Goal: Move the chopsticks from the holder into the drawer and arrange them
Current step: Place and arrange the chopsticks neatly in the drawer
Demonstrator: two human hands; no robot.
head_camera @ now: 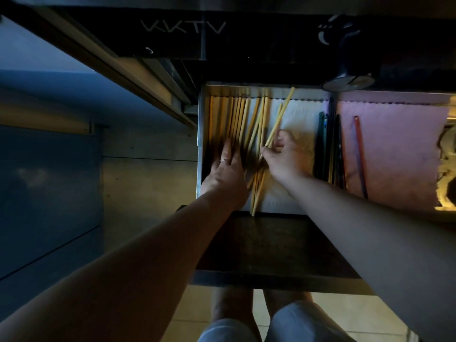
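In a dim kitchen, an open drawer [200, 134] lined with pale cloth holds yellow chopsticks [238, 117], most of them lying lengthwise under and beyond the left hand [225, 174], whose straight fingers [227, 150] press flat on them. The right hand [286, 156] has its fingers clamped on the slanted chopsticks [281, 114], which angle up past the fingertips. Dark utensils [322, 144] lie just outside that hand, beside a pink cloth [394, 149].

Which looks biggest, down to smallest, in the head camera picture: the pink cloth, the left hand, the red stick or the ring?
1. pink cloth
2. left hand
3. red stick: longer than the hand but much thinner, so these two are a close call
4. ring: tiny, on a left-hand finger
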